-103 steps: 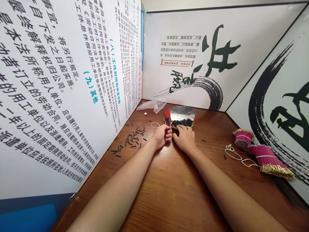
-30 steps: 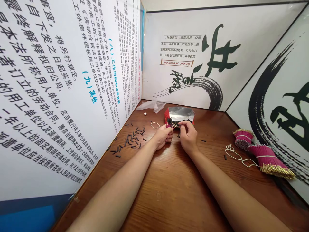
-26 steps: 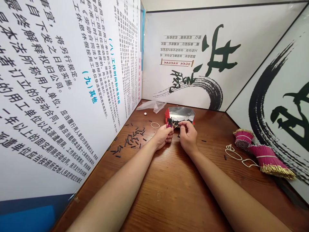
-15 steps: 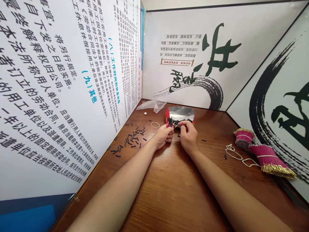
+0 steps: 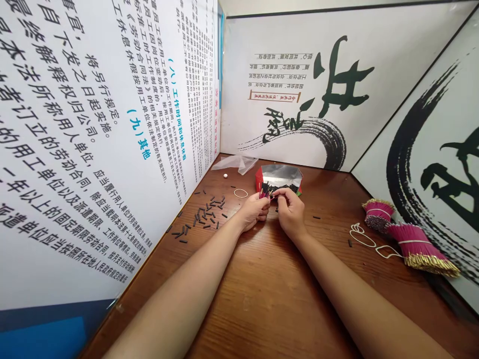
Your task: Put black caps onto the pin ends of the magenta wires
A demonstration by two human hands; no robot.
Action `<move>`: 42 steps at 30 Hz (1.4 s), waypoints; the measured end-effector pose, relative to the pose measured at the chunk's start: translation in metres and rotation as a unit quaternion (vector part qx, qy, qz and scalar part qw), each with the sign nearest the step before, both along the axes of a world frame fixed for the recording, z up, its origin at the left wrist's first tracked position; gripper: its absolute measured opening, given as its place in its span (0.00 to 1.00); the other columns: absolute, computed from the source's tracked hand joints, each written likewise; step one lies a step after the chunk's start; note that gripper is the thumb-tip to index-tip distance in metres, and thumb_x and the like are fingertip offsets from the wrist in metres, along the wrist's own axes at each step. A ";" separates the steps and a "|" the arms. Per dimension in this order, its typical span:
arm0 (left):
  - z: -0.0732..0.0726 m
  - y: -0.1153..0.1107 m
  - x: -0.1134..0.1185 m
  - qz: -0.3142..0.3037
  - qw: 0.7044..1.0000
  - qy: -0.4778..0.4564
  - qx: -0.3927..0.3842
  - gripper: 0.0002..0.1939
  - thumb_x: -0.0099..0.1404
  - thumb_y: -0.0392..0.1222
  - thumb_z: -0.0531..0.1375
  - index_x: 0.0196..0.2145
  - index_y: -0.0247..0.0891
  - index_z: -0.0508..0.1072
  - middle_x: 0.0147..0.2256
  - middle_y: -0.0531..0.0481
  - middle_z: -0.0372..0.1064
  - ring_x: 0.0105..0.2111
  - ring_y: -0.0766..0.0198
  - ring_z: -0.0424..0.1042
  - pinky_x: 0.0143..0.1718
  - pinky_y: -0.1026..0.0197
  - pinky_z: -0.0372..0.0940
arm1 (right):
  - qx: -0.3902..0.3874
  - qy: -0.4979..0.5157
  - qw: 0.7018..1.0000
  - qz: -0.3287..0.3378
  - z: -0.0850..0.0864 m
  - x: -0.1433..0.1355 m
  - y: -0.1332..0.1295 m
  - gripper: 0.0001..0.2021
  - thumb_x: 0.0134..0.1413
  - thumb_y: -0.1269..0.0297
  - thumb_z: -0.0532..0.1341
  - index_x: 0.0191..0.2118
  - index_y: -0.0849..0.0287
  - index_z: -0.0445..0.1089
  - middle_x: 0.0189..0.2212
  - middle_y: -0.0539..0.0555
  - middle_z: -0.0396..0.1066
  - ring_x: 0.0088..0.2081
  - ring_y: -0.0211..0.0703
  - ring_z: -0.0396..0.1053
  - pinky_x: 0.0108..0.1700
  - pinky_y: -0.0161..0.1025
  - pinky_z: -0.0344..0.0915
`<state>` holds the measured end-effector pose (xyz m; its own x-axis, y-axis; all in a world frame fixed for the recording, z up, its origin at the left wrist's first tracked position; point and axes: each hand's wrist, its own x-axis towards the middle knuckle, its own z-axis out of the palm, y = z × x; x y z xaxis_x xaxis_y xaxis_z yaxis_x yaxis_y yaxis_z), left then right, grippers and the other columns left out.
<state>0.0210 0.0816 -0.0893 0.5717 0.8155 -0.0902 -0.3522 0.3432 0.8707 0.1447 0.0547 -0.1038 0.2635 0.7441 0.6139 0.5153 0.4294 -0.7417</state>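
Near the far side of the table, my left hand (image 5: 254, 210) is closed around a bunch of thin pink wires (image 5: 264, 192), some with black sleeves over their upper ends. Close beside it, my right hand (image 5: 291, 210) has thumb and index finger pinched together at the wire tips; what lies between them is too small to make out. Just behind both hands stands a red box (image 5: 280, 174) with a shiny lining, holding many short black tubes (image 5: 292, 189). My hands hide part of its front.
Loose black tubes (image 5: 204, 215) lie scattered on the table (image 5: 254, 294) at the left. A rubber band (image 5: 240, 193) and clear plastic bag (image 5: 237, 163) are farther back. Two banded pink wire bundles (image 5: 415, 240) (image 5: 377, 214) lie right. Printed panels (image 5: 292, 30) enclose the table.
My right hand has shifted slightly left and down, its fingertips closer to the bunch. The left hand stays nearly in place, its bunch tipped a little differently.
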 end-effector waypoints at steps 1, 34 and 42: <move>0.000 0.000 0.000 0.000 1.000 0.001 0.000 0.11 0.54 0.36 0.60 0.31 0.39 0.59 0.20 0.62 0.48 0.14 0.78 0.44 0.15 0.72 0.37 | -0.004 0.001 1.000 0.008 0.000 -0.001 -0.001 0.10 0.57 0.65 0.51 0.34 0.57 0.70 0.32 0.51 0.72 0.34 0.42 0.68 0.41 0.39 0.64; -0.005 0.005 -0.001 -0.003 0.999 -0.034 -0.009 0.10 0.54 0.36 0.59 0.31 0.39 0.58 0.21 0.61 0.50 0.14 0.78 0.45 0.15 0.73 0.38 | -0.025 0.044 0.999 0.017 -0.001 -0.002 0.001 0.08 0.56 0.61 0.57 0.36 0.58 0.69 0.30 0.51 0.70 0.30 0.40 0.66 0.34 0.37 0.63; -0.004 0.004 -0.002 0.002 0.999 -0.033 -0.018 0.10 0.56 0.37 0.59 0.31 0.39 0.58 0.20 0.62 0.48 0.14 0.78 0.44 0.15 0.73 0.38 | -0.026 0.053 0.998 0.017 -0.003 -0.001 0.002 0.09 0.56 0.60 0.58 0.39 0.58 0.70 0.30 0.51 0.71 0.29 0.39 0.66 0.34 0.37 0.63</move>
